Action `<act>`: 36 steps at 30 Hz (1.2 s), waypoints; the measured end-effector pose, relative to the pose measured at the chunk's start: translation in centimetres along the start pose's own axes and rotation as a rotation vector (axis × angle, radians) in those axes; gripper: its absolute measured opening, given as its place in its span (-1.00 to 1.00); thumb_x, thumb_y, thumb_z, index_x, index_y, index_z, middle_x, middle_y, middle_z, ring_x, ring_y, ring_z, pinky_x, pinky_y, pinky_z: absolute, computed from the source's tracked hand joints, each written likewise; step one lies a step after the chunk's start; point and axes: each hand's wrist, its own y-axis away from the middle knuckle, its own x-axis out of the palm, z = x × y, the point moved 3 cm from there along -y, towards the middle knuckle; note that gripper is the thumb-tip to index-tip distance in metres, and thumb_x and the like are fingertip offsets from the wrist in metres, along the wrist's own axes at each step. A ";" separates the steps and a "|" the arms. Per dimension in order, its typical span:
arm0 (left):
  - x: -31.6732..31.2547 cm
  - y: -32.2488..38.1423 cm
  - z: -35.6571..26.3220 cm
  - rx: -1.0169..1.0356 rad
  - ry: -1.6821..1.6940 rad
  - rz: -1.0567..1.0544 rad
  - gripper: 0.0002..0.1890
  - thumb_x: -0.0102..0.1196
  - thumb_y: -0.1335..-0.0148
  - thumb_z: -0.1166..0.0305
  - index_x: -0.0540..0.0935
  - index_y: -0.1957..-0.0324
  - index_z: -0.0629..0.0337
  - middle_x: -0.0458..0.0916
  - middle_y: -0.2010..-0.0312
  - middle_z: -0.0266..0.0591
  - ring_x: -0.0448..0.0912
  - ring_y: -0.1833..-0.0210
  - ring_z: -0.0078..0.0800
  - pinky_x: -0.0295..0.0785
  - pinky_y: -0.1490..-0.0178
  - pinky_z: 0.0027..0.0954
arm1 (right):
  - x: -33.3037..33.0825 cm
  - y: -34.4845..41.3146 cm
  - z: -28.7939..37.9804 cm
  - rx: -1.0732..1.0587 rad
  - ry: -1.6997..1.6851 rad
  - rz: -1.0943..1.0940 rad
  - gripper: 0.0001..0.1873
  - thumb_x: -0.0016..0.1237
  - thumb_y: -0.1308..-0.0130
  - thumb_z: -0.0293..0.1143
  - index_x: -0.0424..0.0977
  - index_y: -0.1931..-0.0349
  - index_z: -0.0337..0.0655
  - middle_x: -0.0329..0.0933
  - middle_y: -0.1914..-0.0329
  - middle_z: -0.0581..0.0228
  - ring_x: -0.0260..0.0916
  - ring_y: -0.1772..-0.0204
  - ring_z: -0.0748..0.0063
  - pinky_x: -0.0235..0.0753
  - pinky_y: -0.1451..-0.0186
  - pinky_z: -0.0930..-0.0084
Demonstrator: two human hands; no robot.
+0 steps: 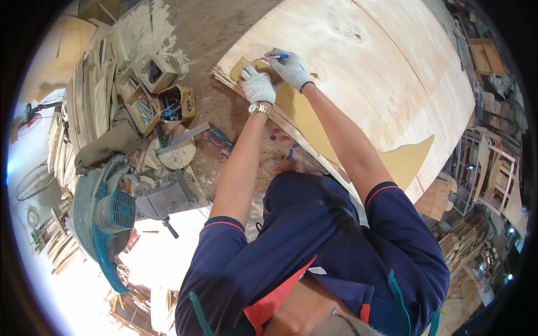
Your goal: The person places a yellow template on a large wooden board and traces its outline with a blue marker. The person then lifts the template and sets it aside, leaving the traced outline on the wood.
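Observation:
My left hand (257, 86), in a white knit glove, presses down on a yellow-brown flat template (307, 115) near its narrow far end. My right hand (291, 68), also gloved, grips a blue pen (279, 56). The pen lies across the fingers close to the template's upper edge; its tip is too small to make out. The template stretches back towards me along the edge of a pale plywood sheet (378, 84), passing under my right forearm to a pointed corner. Beneath my left hand, layered sheet edges show at the plywood's side.
Left of the sheet lie a red-and-black power tool (218, 140), a metal square (185, 137) and wooden boxes with hardware (145, 110). A teal miter saw (111, 214) with an exposed toothed blade stands at lower left. Wood strips (90, 92) are piled behind the boxes.

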 end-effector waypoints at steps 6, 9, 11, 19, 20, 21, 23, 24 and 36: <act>2.0 -0.5 0.2 -0.040 -0.021 -0.064 -0.71 0.24 -0.19 0.09 0.72 0.23 0.08 0.38 -0.08 -0.01 0.33 -0.12 -0.06 0.30 -0.17 -0.04 | 1.4 -2.3 -1.9 -0.086 0.026 -0.009 -0.75 0.12 -0.31 -0.23 0.65 0.10 -0.12 0.64 0.41 0.24 0.52 0.33 0.45 0.49 0.21 0.45; 1.9 -0.2 0.3 -0.024 -0.050 -0.042 -0.64 0.28 -0.14 0.01 0.73 0.22 0.09 0.39 -0.07 -0.01 0.33 -0.13 -0.06 0.30 -0.17 -0.04 | 1.7 -2.3 -2.1 -0.072 0.052 -0.031 -0.75 0.13 -0.30 -0.22 0.66 0.10 -0.11 0.67 0.37 0.23 0.54 0.31 0.42 0.50 0.18 0.45; 0.2 -0.1 0.0 -0.032 0.037 0.055 -0.62 0.29 -0.13 0.04 0.75 0.20 0.15 0.37 -0.15 0.02 0.27 -0.28 0.02 0.23 -0.32 0.00 | 1.6 -2.3 -2.3 -0.079 0.066 -0.045 -0.74 0.13 -0.30 -0.21 0.66 0.10 -0.11 0.68 0.35 0.21 0.57 0.29 0.38 0.52 0.15 0.44; 0.8 -0.3 0.2 -0.050 0.064 0.055 -0.54 0.35 -0.06 -0.02 0.76 0.18 0.16 0.35 -0.21 0.03 0.25 -0.36 0.07 0.19 -0.40 0.02 | 1.7 -1.9 -1.4 -0.159 0.132 -0.070 -0.74 0.11 -0.26 -0.19 0.66 0.15 -0.10 0.70 0.25 0.12 0.64 0.16 0.14 0.58 0.08 0.33; 1.7 -0.5 0.4 -0.054 0.048 0.027 -0.53 0.35 -0.06 -0.04 0.76 0.17 0.16 0.35 -0.21 0.03 0.25 -0.35 0.07 0.21 -0.39 0.02 | 1.5 -1.7 -1.1 -0.160 0.191 -0.065 -0.74 0.10 -0.26 -0.19 0.66 0.16 -0.10 0.70 0.25 0.11 0.64 0.16 0.13 0.58 0.08 0.32; 1.2 -0.5 0.4 -0.056 0.034 0.002 -0.52 0.35 -0.06 -0.05 0.76 0.17 0.16 0.36 -0.20 0.03 0.26 -0.34 0.07 0.22 -0.38 0.02 | 1.0 -1.6 -1.1 -0.157 0.252 -0.063 -0.75 0.09 -0.26 -0.19 0.65 0.17 -0.10 0.70 0.25 0.11 0.64 0.16 0.12 0.58 0.08 0.31; 0.3 -0.2 0.1 -0.012 0.018 0.006 -0.52 0.34 -0.06 -0.10 0.75 0.21 0.11 0.37 -0.11 -0.01 0.32 -0.19 -0.03 0.34 -0.19 -0.07 | 0.0 -0.8 -1.1 -0.176 0.326 -0.113 -0.75 0.08 -0.26 -0.18 0.65 0.18 -0.10 0.70 0.27 0.11 0.65 0.17 0.11 0.58 0.10 0.30; -0.9 0.0 -0.1 0.007 0.010 0.008 -0.53 0.34 -0.05 -0.12 0.74 0.24 0.08 0.38 -0.07 -0.03 0.35 -0.11 -0.07 0.39 -0.10 -0.12 | -0.5 0.0 -1.3 -0.198 0.338 -0.164 -0.75 0.08 -0.26 -0.18 0.64 0.18 -0.10 0.70 0.28 0.11 0.64 0.19 0.10 0.58 0.11 0.30; -0.9 -3.6 -1.6 -0.182 -0.011 0.360 -0.07 0.41 0.20 -0.38 0.67 -0.09 0.17 0.28 -0.25 -0.02 0.31 -0.23 0.03 0.54 0.09 -0.16 | 3.3 13.6 -5.7 -0.133 0.128 -0.147 -0.79 0.11 -0.29 -0.25 0.61 0.28 -0.22 0.69 0.36 0.14 0.67 0.20 0.19 0.55 0.15 0.34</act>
